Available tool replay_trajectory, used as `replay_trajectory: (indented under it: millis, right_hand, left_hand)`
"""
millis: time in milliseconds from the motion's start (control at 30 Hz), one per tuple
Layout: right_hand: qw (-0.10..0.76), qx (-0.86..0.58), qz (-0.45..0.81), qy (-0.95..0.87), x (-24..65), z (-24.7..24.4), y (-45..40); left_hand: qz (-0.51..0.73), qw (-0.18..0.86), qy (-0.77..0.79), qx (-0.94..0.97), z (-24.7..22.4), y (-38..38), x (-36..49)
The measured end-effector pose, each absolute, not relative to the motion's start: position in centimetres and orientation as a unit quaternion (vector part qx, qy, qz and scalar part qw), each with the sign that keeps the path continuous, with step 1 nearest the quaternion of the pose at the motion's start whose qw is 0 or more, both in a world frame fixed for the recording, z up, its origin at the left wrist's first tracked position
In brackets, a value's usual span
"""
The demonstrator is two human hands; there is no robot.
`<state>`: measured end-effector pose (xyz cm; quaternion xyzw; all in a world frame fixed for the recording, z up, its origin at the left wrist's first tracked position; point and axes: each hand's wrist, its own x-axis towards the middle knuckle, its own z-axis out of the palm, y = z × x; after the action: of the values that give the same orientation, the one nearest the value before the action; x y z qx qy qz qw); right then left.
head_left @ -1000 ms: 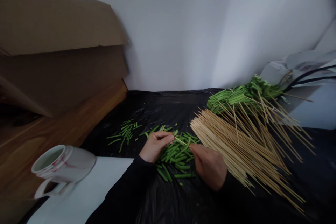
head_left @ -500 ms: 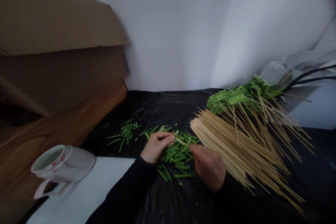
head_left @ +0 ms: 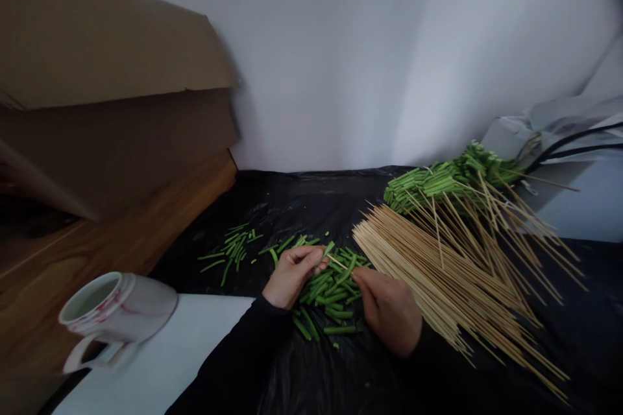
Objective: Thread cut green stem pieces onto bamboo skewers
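At lower centre a thin stick [head_left: 337,262] spans the hands: the right hand [head_left: 392,311] pinches it between fingers, the left hand [head_left: 286,277] a green piece [head_left: 329,248]. Loose green pieces [head_left: 321,285] and bare sticks [head_left: 438,279], lower right, seem left; skewered greens [head_left: 413,189], right, look done.

My sleeves [head_left: 233,350]: black. I see stalks [head_left: 335,288] in green, some paler; sticks [head_left: 448,279] pale straw to tan. Sheet [head_left: 302,201]: black with a dull sheen. Mug [head_left: 146,305]: off-white, pink-red streaks near its rim. Box [head_left: 111,45]: brown. Wood [head_left: 160,220]: orange-brown, darker grain. Wall [head_left: 316,58]: pale grey.
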<state>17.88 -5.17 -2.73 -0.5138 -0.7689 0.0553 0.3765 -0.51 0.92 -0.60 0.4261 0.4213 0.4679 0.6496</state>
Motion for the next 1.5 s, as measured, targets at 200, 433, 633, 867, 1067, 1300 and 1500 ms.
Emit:
replay_trajectory:
  millis: [200,433,633,867,1067,1300,1500]
  right_hand:
    - [0.378,-0.514,0.058,-0.768,17.7,-2.5,-5.2]
    - [0.371,-0.509,-0.002,-0.776,17.6,-3.1,-5.3]
    - [0.371,-0.521,0.096,-0.763,17.5,-2.6,-5.3]
    - [0.361,-0.507,-0.04,-0.782,17.5,-2.9,-5.3]
    - [0.369,-0.522,0.094,-0.763,17.4,-2.7,-5.2]
    - [0.406,-0.502,0.095,-0.757,17.1,-2.4,-5.1]
    - [0.42,-0.496,0.065,-0.758,16.5,-2.2,-5.2]
  left_hand:
    - [0.472,0.665,0.426,0.391,-0.1,0.7,-0.3]
    - [0.467,0.676,0.425,0.379,-0.2,0.7,-0.1]
    - [0.474,0.665,0.428,0.387,-0.3,0.6,0.2]
    - [0.477,0.657,0.436,0.387,-0.5,0.6,0.2]
    - [0.475,0.66,0.428,0.394,-0.6,0.6,0.3]
    - [0.49,0.656,0.408,0.404,-0.1,0.1,0.5]
    - [0.446,0.666,0.389,0.454,-0.7,-1.0,1.2]
